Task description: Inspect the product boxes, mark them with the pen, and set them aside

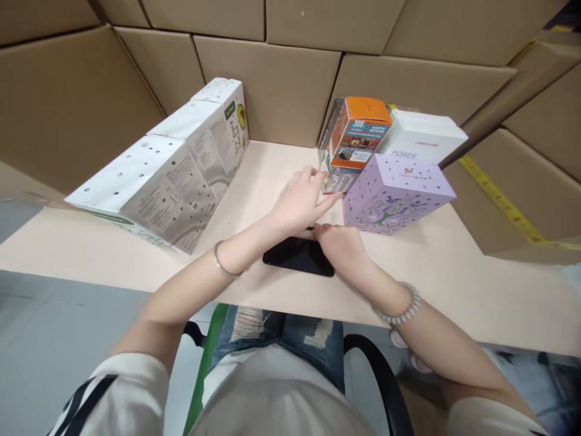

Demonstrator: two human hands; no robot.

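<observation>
My left hand (pixel 299 197) reaches over the table with its fingers spread, the tips at the lower front of an orange food box (pixel 361 136). Whether they press on it I cannot tell. Below, my right hand (pixel 341 247) is closed, its fingers curled beside the upper right corner of a black smartphone (pixel 298 255) that lies flat. A small dark bit (pixel 310 228) shows at the right fingertips, too small to name. Right of both hands stands a purple patterned box (pixel 397 194). Behind it is a white box marked POWER (pixel 424 133).
A row of white speckled boxes (pixel 170 181) with an avocado picture stands on the left of the pale table (pixel 254 290). Stacked cardboard boxes (pixel 272 91) wall off the back and sides. A yellow tape measure (pixel 503 203) runs along the right cardboard. Chair armrests flank my lap.
</observation>
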